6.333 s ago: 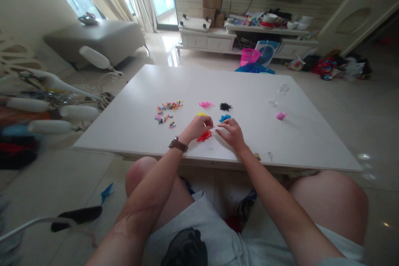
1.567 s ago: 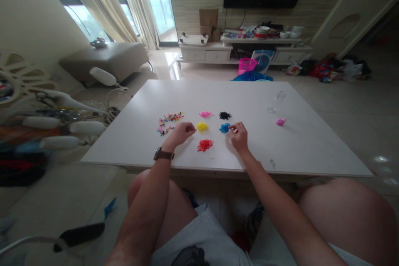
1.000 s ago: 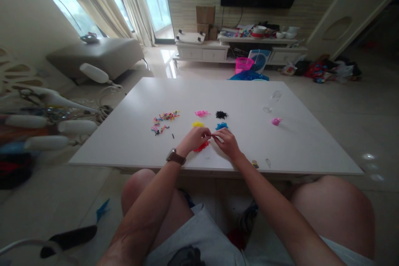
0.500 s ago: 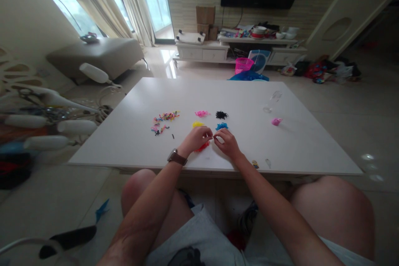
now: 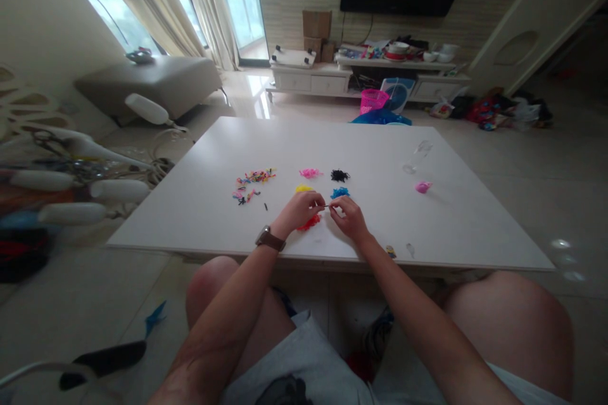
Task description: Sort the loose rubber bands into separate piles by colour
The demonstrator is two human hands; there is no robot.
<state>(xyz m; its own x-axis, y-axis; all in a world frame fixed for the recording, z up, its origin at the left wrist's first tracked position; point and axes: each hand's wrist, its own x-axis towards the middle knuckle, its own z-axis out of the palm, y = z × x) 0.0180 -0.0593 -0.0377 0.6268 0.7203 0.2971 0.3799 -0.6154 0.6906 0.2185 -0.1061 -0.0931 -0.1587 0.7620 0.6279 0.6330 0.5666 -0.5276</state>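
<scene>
My left hand (image 5: pixel 308 204), with a watch on its wrist, and my right hand (image 5: pixel 348 214) meet above the table, fingertips pinched. A thin dark rubber band (image 5: pixel 327 205) spans the short gap between them, held at both ends. Beneath my left hand lies a pile of red rubber bands (image 5: pixel 311 223). Just beyond the hands are a yellow pile (image 5: pixel 303 189), partly hidden, and a blue pile (image 5: pixel 340 193). Farther back sit a pink pile (image 5: pixel 310 173) and a black pile (image 5: pixel 339 175). To the left, mixed-colour bands (image 5: pixel 256 176) lie scattered, with a single dark piece (image 5: pixel 266 207) apart.
On the white table (image 5: pixel 475 228), a pink lump (image 5: pixel 423 187) and clear plastic pieces (image 5: pixel 409 168) lie right. A small yellow figure (image 5: pixel 390 251) and a clear piece (image 5: pixel 410 250) rest near the front edge. A white lamp-like fixture (image 5: pixel 147 109) stands beyond the left edge.
My fingertips have drawn slightly apart, and the dark band between them now shows more plainly. The view has shifted a little; the piles look the same.
</scene>
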